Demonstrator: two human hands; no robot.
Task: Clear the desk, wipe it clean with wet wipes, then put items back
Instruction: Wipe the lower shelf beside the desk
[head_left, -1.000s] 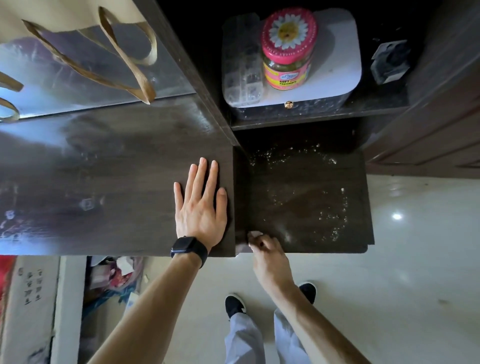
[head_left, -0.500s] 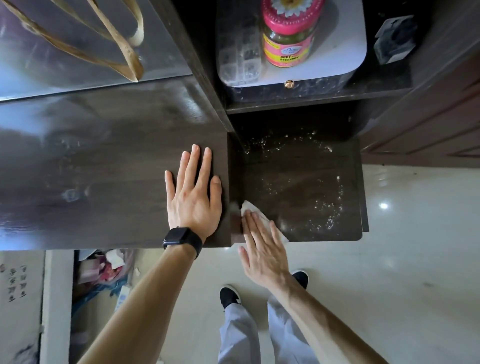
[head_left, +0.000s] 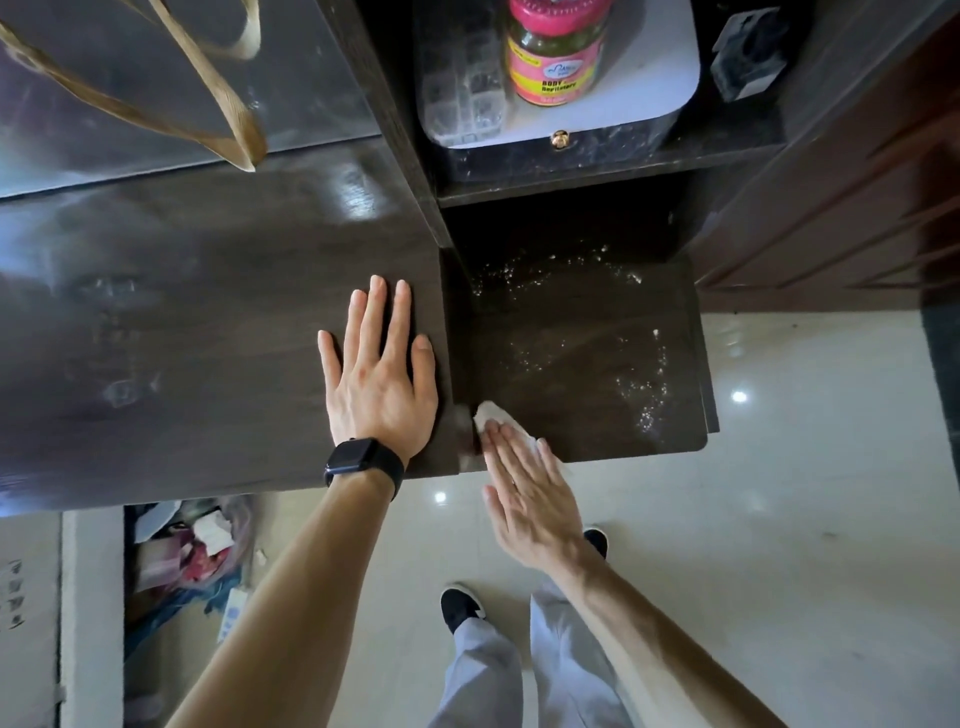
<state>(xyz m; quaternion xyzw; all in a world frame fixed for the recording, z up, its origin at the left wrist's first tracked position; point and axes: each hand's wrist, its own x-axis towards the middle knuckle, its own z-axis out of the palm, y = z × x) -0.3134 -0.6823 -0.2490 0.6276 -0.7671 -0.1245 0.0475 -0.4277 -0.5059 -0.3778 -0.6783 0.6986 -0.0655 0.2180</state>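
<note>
My left hand (head_left: 379, 374) lies flat, fingers spread, on the dark wooden desk top (head_left: 182, 322), a black watch on its wrist. To its right a lower pull-out shelf (head_left: 587, 312) of the same dark wood carries pale specks along its far and right sides. My right hand (head_left: 530, 488) presses a white wet wipe (head_left: 493, 415) flat against the shelf's near left corner, fingers straight; most of the wipe is hidden under them.
Above the shelf a cubby holds a pink-lidded jar (head_left: 558, 52) and a clear compartment box (head_left: 460, 78) on a white case (head_left: 649, 78). Tan bag straps (head_left: 228, 119) hang over a mirror-like panel at upper left. A bin of scraps (head_left: 192, 551) stands below the desk.
My right hand went from a curled grip at the shelf's front edge to lying flat on the wipe, then slid slightly back toward the near left corner. The left hand stayed put.
</note>
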